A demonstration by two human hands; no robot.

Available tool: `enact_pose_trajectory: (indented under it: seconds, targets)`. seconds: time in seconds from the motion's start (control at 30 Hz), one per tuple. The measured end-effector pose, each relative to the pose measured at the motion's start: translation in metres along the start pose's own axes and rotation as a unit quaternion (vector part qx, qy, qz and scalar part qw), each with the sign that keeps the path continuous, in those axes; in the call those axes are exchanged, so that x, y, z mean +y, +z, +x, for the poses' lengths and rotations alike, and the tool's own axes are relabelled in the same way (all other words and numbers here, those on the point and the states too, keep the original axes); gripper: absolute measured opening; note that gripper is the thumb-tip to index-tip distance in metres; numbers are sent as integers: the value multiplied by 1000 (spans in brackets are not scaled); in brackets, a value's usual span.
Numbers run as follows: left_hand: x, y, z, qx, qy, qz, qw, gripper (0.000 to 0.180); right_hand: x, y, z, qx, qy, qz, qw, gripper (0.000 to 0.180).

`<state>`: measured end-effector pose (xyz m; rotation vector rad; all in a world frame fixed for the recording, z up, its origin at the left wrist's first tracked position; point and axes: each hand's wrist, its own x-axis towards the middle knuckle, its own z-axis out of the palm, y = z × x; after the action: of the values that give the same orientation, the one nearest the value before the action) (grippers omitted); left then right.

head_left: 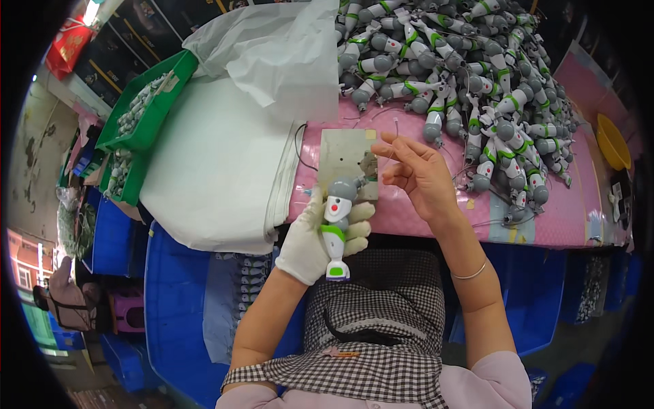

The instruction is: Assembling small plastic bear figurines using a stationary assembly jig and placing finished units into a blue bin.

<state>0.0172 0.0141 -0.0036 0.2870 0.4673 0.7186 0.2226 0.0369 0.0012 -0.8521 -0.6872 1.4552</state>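
My left hand [315, 238], in a white glove, grips a white, green and grey toy arm piece [335, 228] upright at the near edge of the pink table [409, 218]. The toy's grey ball end points up, and its green-trimmed end points down. My right hand [419, 174] is bare and hovers just right of the toy. Its thumb and forefinger pinch a thin wire [396, 129]. Behind the toy lies a small grey metal plate [344, 157].
A large heap of the same toy arm pieces [470, 75] covers the far right of the table. White plastic sheeting [218, 157] lies on the left. Green trays of parts [146, 102] stand at far left, a yellow bowl [612, 140] at far right, and blue crates [177, 293] below.
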Motion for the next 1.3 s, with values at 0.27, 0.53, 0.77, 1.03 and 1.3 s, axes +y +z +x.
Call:
enact_pose_trajectory:
  seconds: [0.27, 0.53, 0.77, 1.03, 1.3]
  targets:
    - [-11, -4, -11, 33, 35, 275, 960, 51, 3, -15, -4, -8, -16, -63, 998, 26]
    - [-10, 10, -8, 121, 133, 572, 800, 46, 8, -23, -3, -19, -2, -263, 965, 18]
    - [-5, 7, -1, 121, 107, 409, 898, 25, 2, -20, 4, -34, -187, -440, 877, 15]
    - [8, 11, 6, 76, 64, 311, 945, 31, -5, -16, 11, -77, -220, -616, 752, 12]
    - [11, 7, 9, 77, 56, 340, 935, 31, -13, -16, 17, -135, -206, -614, 750, 13]
